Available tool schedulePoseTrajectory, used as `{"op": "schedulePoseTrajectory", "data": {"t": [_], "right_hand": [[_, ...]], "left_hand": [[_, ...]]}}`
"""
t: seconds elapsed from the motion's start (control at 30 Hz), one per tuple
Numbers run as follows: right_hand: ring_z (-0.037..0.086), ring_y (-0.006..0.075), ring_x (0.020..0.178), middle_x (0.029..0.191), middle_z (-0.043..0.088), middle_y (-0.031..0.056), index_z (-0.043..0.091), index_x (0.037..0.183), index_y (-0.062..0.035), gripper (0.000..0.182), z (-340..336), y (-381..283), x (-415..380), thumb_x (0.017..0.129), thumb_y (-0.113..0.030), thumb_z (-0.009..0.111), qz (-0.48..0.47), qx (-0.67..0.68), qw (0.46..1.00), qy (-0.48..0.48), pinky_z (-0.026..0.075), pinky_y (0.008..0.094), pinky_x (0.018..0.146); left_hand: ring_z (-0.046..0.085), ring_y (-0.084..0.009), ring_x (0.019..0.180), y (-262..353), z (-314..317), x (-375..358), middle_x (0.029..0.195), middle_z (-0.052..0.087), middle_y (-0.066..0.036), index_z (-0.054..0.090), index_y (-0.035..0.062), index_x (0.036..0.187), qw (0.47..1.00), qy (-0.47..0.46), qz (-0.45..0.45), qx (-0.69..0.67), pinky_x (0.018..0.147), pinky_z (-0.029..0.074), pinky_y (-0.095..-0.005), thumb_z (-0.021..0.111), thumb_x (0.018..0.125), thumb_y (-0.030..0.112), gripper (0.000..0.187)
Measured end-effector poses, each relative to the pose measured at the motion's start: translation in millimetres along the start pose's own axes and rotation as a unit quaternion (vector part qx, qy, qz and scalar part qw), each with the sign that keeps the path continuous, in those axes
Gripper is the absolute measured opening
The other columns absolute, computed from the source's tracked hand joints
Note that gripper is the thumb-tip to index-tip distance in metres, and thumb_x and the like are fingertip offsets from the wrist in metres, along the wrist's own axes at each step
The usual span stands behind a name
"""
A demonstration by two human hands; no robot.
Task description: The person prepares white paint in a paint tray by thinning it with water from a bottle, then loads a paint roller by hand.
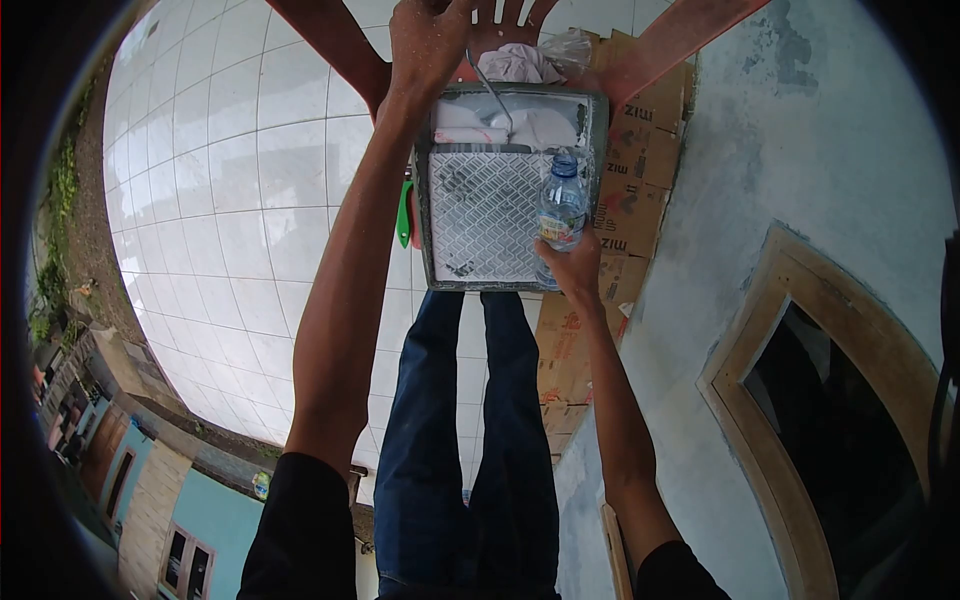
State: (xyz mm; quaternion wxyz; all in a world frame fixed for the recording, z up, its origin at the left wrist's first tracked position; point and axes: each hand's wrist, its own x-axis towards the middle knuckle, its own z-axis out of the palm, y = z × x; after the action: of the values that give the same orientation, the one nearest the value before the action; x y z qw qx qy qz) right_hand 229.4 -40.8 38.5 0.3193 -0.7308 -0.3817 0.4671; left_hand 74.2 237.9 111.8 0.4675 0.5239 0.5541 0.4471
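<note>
A dark-rimmed paint tray [426, 230] with a ribbed, white-smeared ramp is in front of me. My left hand [430, 45] is closed at the tray's far edge around the handle of a paint roller [490, 90], its handle hidden in my fist. The bent metal rod runs down into the far well, where white paint [545, 125] lies. My right hand [573, 265] grips a clear plastic bottle [563, 205] with a coloured label, held over the tray's right side.
A red plastic chair [335, 45] surrounds the tray. A crumpled white cloth [520, 64] and clear plastic bag [568, 48] lie beyond it. A green-handled tool [405, 212] is left of the tray. Cardboard [630, 200] lines the floor along the wall [770, 150].
</note>
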Motion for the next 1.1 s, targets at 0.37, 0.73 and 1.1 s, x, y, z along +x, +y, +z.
{"op": "schedulePoseTrajectory", "data": {"t": [0.37,0.73,1.1], "right_hand": [[0.066,0.0251,0.092,0.101,0.066,0.0157,0.054,0.111,0.0024,0.052,-2.5,-0.3,-1.5,0.066,-0.006,0.078,0.009,-0.006,1.0,-0.003,0.051,0.036,0.083],[0.066,0.0244,0.091,0.1,0.066,0.0151,0.055,0.11,0.0019,0.051,-3.3,-0.9,0.3,0.065,-0.007,0.078,0.004,-0.005,1.0,-0.002,0.051,0.0356,0.082],[0.066,0.0247,0.09,0.098,0.066,0.0151,0.054,0.108,0.0019,0.051,-5.7,-6.5,-0.1,0.064,-0.009,0.078,-0.013,-0.015,1.0,0.011,0.051,0.0363,0.081]], "left_hand": [[0.058,-0.0152,0.086,10.2,3.4,-0.9,0.092,0.062,-0.008,0.058,-0.0029,0.105,0.996,-0.029,0.012,-0.079,0.076,0.047,-0.0288,0.053,0.091,0.014,0.022],[0.056,-0.0146,0.084,16.6,2.0,-5.8,0.09,0.061,-0.007,0.057,-0.0026,0.105,0.999,-0.029,-0.002,-0.035,0.076,0.047,-0.0286,0.054,0.091,0.014,0.022],[0.058,-0.0154,0.088,13.6,1.6,-2.7,0.092,0.062,-0.008,0.057,-0.0026,0.106,0.999,-0.023,0.014,-0.019,0.078,0.047,-0.0288,0.054,0.091,0.013,0.022]]}}
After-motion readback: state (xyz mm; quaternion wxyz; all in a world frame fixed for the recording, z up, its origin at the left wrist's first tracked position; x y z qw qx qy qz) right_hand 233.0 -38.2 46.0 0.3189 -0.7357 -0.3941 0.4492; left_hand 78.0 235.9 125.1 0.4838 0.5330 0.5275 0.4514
